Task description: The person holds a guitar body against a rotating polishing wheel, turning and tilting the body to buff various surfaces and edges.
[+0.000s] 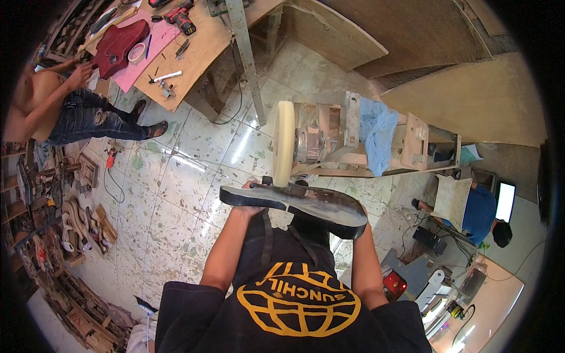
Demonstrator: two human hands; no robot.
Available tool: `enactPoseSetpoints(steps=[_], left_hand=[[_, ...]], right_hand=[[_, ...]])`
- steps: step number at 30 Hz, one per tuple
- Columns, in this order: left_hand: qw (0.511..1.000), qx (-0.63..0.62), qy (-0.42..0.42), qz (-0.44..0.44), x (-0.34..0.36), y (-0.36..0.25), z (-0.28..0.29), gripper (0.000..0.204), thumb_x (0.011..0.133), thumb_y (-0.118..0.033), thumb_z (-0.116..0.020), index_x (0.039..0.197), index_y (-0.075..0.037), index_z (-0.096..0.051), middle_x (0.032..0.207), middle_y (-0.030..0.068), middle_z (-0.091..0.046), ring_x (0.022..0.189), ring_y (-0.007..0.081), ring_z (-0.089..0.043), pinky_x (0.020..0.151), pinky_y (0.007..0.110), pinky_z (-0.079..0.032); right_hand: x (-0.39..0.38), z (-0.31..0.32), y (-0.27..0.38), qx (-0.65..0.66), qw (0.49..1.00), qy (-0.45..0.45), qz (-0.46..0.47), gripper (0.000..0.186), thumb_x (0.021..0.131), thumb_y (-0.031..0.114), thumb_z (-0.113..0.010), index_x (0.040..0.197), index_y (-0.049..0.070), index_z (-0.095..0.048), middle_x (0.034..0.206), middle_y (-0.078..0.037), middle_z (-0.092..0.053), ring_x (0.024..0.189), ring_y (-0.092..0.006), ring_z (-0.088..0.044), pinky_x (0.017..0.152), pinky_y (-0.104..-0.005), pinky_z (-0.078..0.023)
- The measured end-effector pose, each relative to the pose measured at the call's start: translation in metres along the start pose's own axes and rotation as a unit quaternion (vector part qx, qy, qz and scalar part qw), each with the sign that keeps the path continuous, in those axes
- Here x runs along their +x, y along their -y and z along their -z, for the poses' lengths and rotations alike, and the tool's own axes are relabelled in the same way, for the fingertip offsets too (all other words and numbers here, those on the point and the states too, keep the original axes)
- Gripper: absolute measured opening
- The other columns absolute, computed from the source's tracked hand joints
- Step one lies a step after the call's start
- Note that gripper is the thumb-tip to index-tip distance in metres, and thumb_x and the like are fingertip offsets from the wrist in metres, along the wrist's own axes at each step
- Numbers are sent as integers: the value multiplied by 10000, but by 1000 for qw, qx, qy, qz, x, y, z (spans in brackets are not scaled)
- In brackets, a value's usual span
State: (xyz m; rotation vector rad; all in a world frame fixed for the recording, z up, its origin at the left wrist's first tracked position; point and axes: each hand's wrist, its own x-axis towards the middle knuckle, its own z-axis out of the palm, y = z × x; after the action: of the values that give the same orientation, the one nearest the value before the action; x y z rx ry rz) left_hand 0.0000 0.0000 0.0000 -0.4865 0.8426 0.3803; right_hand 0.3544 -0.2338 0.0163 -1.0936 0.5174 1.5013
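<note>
My left hand grips the left end of a glossy black, curved body-shaped piece, partly hidden beneath it. My right hand holds the wide right end, with most of its fingers out of sight. The piece lies crosswise in front of me, its far edge at the lower rim of a cream buffing wheel; whether the two touch is hard to tell. The wheel is mounted on a wooden machine frame with a light blue cloth draped over it.
At upper left, a workbench holds a red body piece, drill and tape; a shirtless co-worker works beside it. Wood scraps line the left. At right, a person in blue sits by a screen. A red corded tool is on the floor.
</note>
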Motion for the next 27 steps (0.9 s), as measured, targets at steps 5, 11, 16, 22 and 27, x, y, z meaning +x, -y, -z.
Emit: enactPoseSetpoints(steps=[5, 11, 16, 22, 27], left_hand=[[998, 14, 55, 19, -3, -1, 8, 370, 858, -354, -471, 830, -11, -606, 840, 165, -646, 781, 327, -616, 746, 459, -508], [999, 19, 47, -8, -27, 3, 3, 426, 883, -364, -426, 884, 23, -602, 859, 203, -640, 793, 334, -616, 789, 458, -495], [998, 15, 68, 3, -34, 12, -11, 440, 881, -358, -429, 913, 45, -603, 879, 215, -643, 807, 344, -617, 826, 438, -490], [996, 21, 91, 13, -33, 16, -17, 423, 880, -349, -432, 895, 37, -606, 881, 216, -647, 804, 344, -620, 831, 434, -491], [997, 38, 64, -8, -35, 7, -12, 387, 874, -320, -436, 891, 27, -609, 849, 201, -654, 767, 335, -628, 785, 444, -501]], right_hand=[[14, 20, -3, -2, 1000, -3, 10, 528, 970, 408, -279, 1156, 3, -562, 1120, -166, -616, 990, -337, -586, 915, -446, -445], [-14, -25, 0, -28, 999, -29, -2, 536, 972, 427, -291, 1133, -7, -561, 1094, -161, -623, 953, -338, -589, 886, -442, -457], [-29, -23, 4, -30, 999, -19, 29, 537, 971, 434, -301, 1130, -10, -559, 1086, -160, -624, 949, -330, -593, 886, -435, -461], [-40, -24, 4, -28, 999, -22, 29, 535, 971, 432, -304, 1129, -11, -559, 1082, -161, -624, 948, -327, -595, 884, -433, -463], [-32, -28, -3, -22, 999, -14, 21, 533, 971, 430, -307, 1128, -12, -559, 1080, -161, -625, 946, -325, -596, 883, -431, -464]])
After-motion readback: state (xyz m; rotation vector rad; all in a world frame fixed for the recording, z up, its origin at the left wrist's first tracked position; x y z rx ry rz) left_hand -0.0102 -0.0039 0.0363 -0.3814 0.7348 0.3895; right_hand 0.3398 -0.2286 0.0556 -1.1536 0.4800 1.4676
